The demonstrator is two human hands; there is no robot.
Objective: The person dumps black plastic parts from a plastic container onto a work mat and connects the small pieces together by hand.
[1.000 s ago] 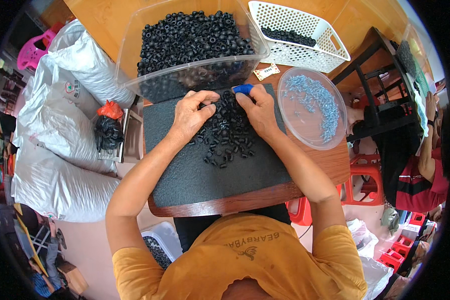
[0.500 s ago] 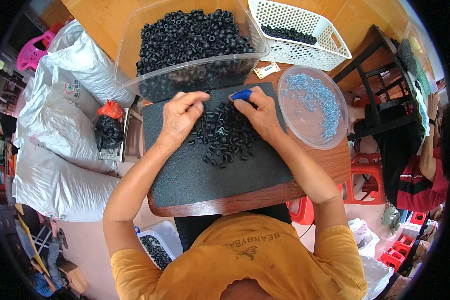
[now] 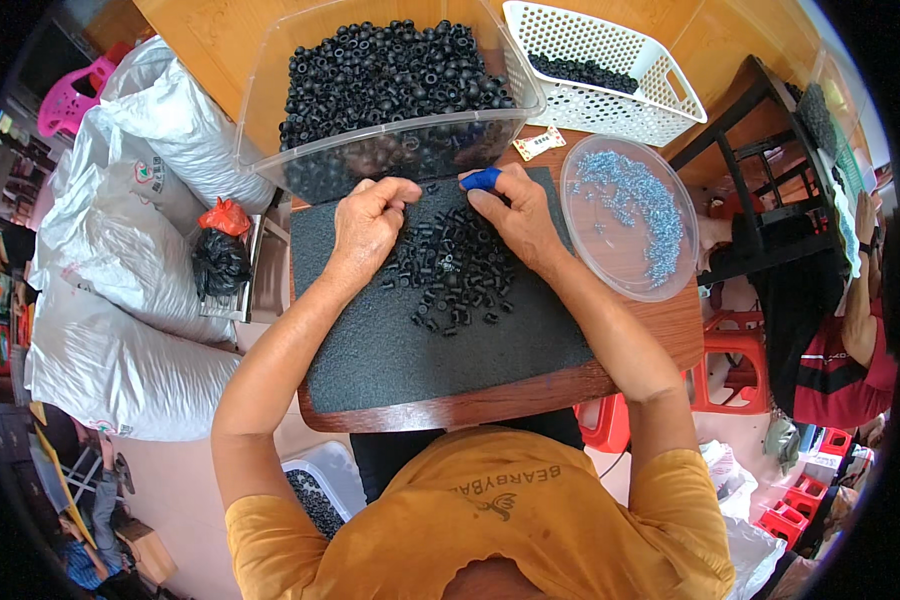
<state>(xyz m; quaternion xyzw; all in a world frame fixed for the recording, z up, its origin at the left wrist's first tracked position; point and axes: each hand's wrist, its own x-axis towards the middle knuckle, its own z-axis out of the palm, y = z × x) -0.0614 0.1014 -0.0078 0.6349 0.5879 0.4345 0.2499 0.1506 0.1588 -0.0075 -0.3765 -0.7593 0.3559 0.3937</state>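
Note:
Over the far part of a dark grey mat (image 3: 400, 375), both hands are closed in a pinch, a short gap apart. My left hand (image 3: 368, 225) has thumb and forefinger together; anything between the tips is too small to name. Opposite it, my right hand (image 3: 518, 212) pinches with thumb and forefinger, a blue wrap (image 3: 482, 179) around the forefinger. What it holds, if anything, I cannot make out. Below and between them lies a loose pile of small black cylindrical parts (image 3: 455, 275).
Behind the mat stands a clear plastic bin (image 3: 395, 130) full of black rounded parts, beside a white perforated basket (image 3: 615, 118). A small packet (image 3: 540, 144) and a round clear tray (image 3: 610, 262) of tiny blue pieces lie right. White sacks (image 3: 120, 350) fill the left; a red stool (image 3: 732, 370) stands right.
The whole view has shifted slightly. Both hands stay pinched at nearly the same spot; my left fingers have turned a little. The pile looks about the same.

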